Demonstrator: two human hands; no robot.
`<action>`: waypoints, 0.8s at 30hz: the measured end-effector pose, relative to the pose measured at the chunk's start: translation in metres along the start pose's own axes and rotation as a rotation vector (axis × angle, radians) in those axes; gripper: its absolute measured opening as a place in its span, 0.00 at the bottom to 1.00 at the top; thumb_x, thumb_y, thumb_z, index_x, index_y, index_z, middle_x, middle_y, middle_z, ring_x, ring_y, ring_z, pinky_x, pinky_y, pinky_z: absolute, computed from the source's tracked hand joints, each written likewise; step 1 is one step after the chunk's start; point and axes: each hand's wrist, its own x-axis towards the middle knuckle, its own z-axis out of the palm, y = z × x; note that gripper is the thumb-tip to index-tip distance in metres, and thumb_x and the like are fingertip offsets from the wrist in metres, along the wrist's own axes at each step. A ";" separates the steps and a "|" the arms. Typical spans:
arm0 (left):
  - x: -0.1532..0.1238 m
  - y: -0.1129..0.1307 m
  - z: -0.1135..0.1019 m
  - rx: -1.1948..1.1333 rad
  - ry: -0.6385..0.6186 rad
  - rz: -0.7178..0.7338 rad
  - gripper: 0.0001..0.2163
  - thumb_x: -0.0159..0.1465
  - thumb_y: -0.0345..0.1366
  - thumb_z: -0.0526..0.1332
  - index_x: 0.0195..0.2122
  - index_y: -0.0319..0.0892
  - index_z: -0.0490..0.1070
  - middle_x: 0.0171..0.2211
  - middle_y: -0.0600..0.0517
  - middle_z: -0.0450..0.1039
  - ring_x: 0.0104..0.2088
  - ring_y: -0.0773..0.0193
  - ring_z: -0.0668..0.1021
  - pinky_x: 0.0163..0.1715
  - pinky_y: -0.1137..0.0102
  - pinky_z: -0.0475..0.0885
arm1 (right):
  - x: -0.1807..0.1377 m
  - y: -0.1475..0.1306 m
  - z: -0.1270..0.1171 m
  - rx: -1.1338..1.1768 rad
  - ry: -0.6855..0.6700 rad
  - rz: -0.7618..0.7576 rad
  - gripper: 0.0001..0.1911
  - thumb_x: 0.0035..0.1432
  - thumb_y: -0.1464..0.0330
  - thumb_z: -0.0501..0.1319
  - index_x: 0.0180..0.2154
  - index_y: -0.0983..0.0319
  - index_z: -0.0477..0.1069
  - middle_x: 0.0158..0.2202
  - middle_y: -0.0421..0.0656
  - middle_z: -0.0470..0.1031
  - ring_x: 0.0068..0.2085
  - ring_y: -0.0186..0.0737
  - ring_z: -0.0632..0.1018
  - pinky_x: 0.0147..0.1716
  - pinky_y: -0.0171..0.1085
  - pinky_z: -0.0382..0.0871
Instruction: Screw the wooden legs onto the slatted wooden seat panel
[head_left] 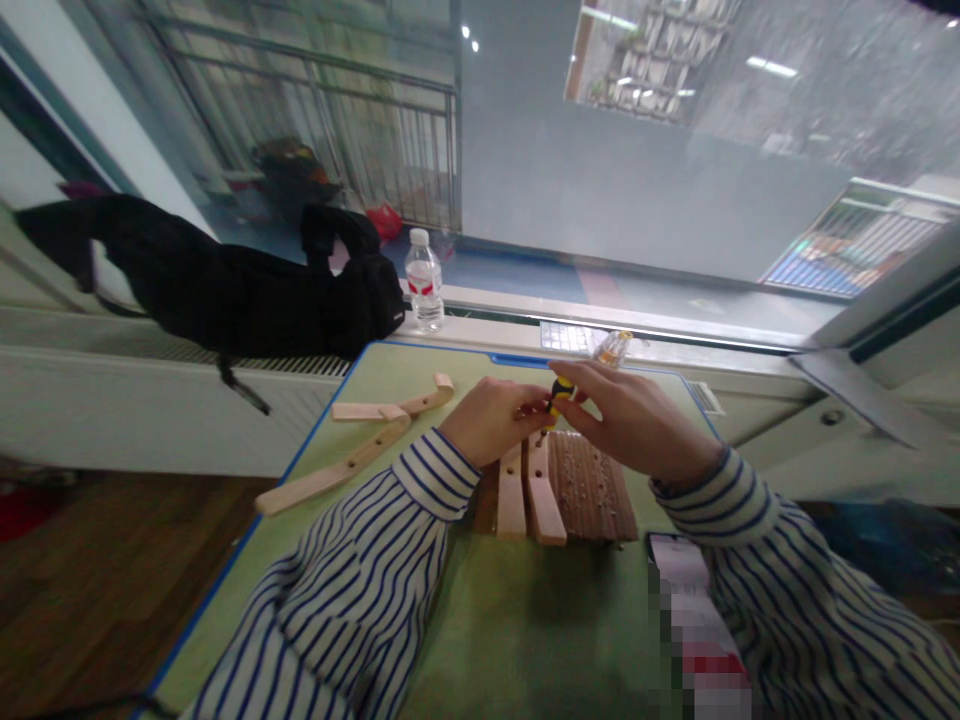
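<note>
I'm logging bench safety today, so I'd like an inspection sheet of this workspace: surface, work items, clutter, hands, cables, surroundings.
Surface: green tabletop with a blue edge.
Work items: two wooden pieces on a brown ridged block; two more wooden strips to the left.
Clutter: phone-like item by the right sleeve, partly pixelated.
Hands: right hand grips a yellow-and-black screwdriver; left hand is at its lower end, exact grip unclear.
Cables: dark cord-like strand at lower left; purpose unclear.
Surroundings: bottle and black fabric item beyond the table, before a window.
</note>
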 end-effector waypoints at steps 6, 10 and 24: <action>0.000 0.000 -0.001 0.009 0.003 0.029 0.07 0.61 0.35 0.57 0.36 0.42 0.73 0.29 0.52 0.74 0.32 0.66 0.74 0.32 0.74 0.64 | 0.001 -0.001 -0.002 -0.014 -0.006 -0.018 0.17 0.61 0.67 0.50 0.51 0.63 0.64 0.46 0.46 0.73 0.40 0.39 0.75 0.39 0.39 0.68; 0.000 0.001 -0.002 0.015 -0.005 0.027 0.07 0.61 0.35 0.57 0.35 0.41 0.73 0.29 0.52 0.74 0.32 0.66 0.74 0.32 0.73 0.64 | 0.000 -0.002 0.000 0.009 0.013 -0.010 0.17 0.61 0.66 0.50 0.50 0.62 0.65 0.46 0.47 0.73 0.38 0.37 0.75 0.39 0.38 0.67; 0.001 0.000 0.000 0.035 0.024 0.023 0.09 0.60 0.39 0.59 0.39 0.43 0.74 0.31 0.52 0.75 0.31 0.66 0.74 0.31 0.73 0.64 | -0.004 -0.002 0.007 0.021 0.067 0.002 0.16 0.61 0.66 0.50 0.50 0.62 0.64 0.45 0.46 0.73 0.36 0.36 0.74 0.35 0.37 0.66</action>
